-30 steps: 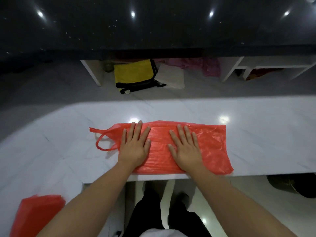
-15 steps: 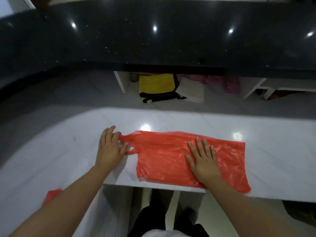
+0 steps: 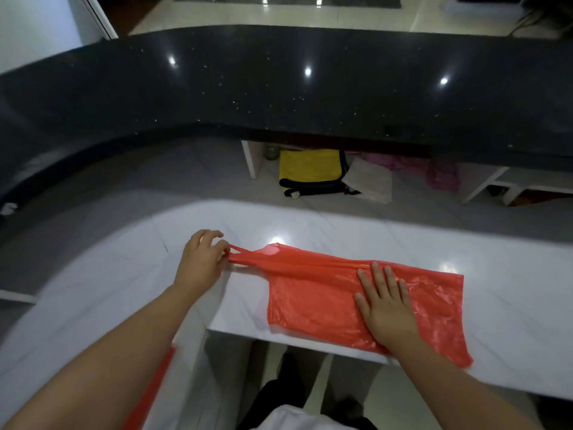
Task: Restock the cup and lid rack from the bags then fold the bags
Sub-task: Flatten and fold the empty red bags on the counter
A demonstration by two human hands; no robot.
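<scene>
Stretched taut since before, bag handles pinched by left hand; right hand presses flat.

Both forearms were bare, no sleeves in view. White shirt front showed at bottom edge; dark trousers below; nothing worn on wrists.

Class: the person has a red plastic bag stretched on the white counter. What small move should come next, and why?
Probably fold the handles over onto the bag's body. The left hand pinches the handles and holds them taut, while the right hand lies flat on the red plastic bag, pinning it to the white counter. The bag is smooth but unfolded.
</scene>
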